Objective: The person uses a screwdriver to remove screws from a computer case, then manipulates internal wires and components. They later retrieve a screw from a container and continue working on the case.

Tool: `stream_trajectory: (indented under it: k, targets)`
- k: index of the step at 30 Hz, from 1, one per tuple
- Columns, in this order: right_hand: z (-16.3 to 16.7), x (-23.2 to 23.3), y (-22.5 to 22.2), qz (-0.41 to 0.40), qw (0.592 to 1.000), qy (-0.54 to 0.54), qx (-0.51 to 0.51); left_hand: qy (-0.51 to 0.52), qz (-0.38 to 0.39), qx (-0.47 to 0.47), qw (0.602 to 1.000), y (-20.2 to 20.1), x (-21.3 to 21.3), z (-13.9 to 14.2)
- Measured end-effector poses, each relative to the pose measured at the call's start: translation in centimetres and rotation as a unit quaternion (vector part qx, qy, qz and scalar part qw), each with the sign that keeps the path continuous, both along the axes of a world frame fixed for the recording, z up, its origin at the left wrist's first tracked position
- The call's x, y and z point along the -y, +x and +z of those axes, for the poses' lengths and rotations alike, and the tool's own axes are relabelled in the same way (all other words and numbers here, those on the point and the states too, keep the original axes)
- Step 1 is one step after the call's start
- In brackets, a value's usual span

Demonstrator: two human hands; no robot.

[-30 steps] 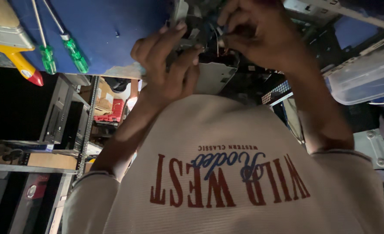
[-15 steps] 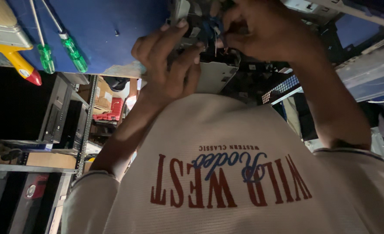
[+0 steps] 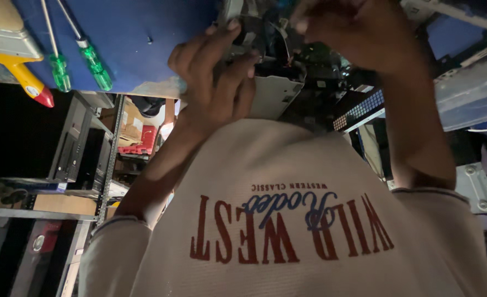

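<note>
My left hand (image 3: 216, 88) grips a pale grey electronic device (image 3: 274, 93) with dark inner parts and wires, held at the edge of a blue table top (image 3: 139, 38). My right hand (image 3: 359, 33) is above it on the right. Its fingers curl onto the device's dark upper part (image 3: 271, 38), and what they pinch is hidden. My cream shirt (image 3: 287, 220) with red and blue lettering fills the lower half of the view.
Two green-handled screwdrivers (image 3: 78, 60) and a yellow tool with a red tip (image 3: 23, 77) lie on the blue top at the left. Metal shelving (image 3: 84, 159) with dark boxes stands at the lower left. Grey casings (image 3: 469, 93) are at the right.
My right hand has shifted a little up and to the right over the device. My left hand keeps its grip, barely moving.
</note>
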State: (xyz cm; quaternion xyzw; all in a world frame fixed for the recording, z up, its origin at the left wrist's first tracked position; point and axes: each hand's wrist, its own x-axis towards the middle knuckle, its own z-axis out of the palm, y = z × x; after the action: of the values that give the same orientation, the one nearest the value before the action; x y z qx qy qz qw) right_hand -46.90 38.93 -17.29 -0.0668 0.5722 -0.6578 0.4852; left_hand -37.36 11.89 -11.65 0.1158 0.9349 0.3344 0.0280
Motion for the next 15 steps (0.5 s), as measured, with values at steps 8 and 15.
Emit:
stream_trajectory:
  k: [8, 15]
  targets:
    - [-1.5, -1.5, 0.7, -0.036, 0.998, -0.057, 0.005, 0.010, 0.005, 0.005, 1.000, 0.4, -0.3, -0.2]
    - [-1.5, -2.0, 1.1, -0.092, 0.988, -0.081, 0.099, 0.008, 0.002, 0.015, 1.000, 0.6, -0.3, -0.1]
